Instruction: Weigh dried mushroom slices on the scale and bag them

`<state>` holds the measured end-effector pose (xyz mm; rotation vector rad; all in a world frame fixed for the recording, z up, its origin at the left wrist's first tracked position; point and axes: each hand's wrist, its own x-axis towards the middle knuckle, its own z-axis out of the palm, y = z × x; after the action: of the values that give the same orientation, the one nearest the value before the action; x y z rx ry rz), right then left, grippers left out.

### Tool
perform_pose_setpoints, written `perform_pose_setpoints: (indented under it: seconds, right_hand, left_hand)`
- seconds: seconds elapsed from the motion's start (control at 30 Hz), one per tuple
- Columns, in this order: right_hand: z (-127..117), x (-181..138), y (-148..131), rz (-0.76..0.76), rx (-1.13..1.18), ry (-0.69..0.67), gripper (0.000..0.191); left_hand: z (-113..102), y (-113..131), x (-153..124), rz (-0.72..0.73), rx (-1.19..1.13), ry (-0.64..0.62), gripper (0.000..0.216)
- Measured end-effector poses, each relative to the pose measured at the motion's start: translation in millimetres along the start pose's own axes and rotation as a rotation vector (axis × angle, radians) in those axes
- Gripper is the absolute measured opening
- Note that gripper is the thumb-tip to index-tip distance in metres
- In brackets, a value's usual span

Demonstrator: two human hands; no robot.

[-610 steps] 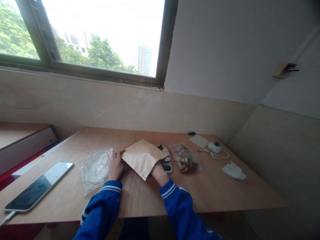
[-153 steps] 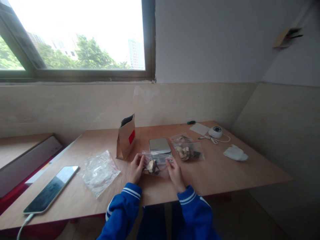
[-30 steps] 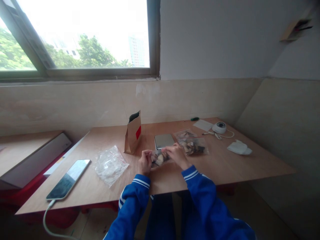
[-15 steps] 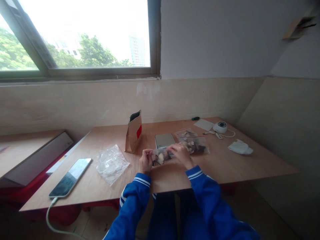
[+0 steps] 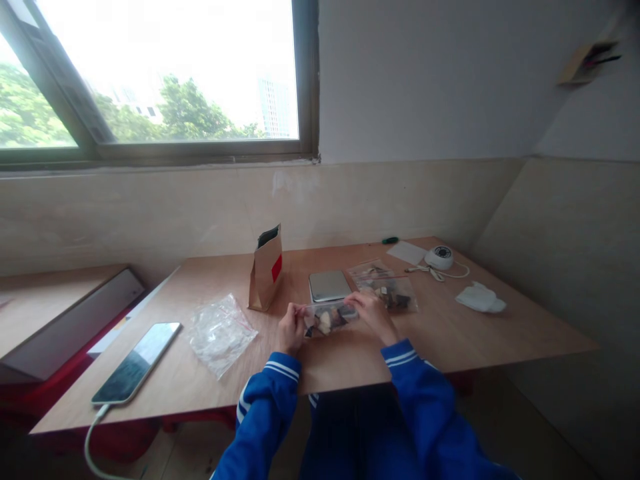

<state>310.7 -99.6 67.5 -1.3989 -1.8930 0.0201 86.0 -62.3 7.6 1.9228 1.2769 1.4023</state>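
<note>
A clear zip bag (image 5: pixel 327 320) with pale and dark dried pieces inside hangs between my hands over the near part of the table. My left hand (image 5: pixel 291 327) pinches its upper left corner. At the upper right corner, my right hand (image 5: pixel 373 312) has its fingers closed on the top edge. Just beyond the bag lies a flat silver scale (image 5: pixel 330 285). Two more filled zip bags lie to the right, one (image 5: pixel 400 293) in front of the other (image 5: pixel 369 269).
Left of my hands stand an open brown paper bag (image 5: pixel 265 277) and flat clear bags (image 5: pixel 220 333). A phone (image 5: pixel 137 363) on a cable lies near the left edge. A white dome camera (image 5: pixel 440 257), a crumpled white tissue (image 5: pixel 481 297) and paper (image 5: pixel 407 252) are at right.
My right hand has slid rightward along the bag's top edge to its corner. More of the bag now shows between my hands. The view has shifted slightly.
</note>
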Motion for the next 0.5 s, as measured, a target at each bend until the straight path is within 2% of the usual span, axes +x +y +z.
perform_pose_setpoints:
  seconds: [0.13, 0.27, 0.4, 0.5]
  right_hand:
    - [-13.8, -12.1, 6.9, 0.042, 0.055, -0.029, 0.023]
    - [-42.9, -25.6, 29.3, 0.088, -0.023, 0.017, 0.025]
    - [-75.2, -29.5, 69.9, 0.140, -0.214, 0.127, 0.029]
    - [-85.2, -29.2, 94.8, 0.079, -0.329, 0.260, 0.029]
  left_hand:
    - [-1.4, 6.0, -1.2, 0.051, 0.022, -0.080, 0.030]
    - [-3.8, 10.2, -1.6, 0.098, -0.016, -0.215, 0.035]
    - [-6.0, 8.2, 0.6, -0.044, -0.078, -0.075, 0.035]
    - [-6.4, 6.7, 1.6, -0.079, -0.092, -0.061, 0.037]
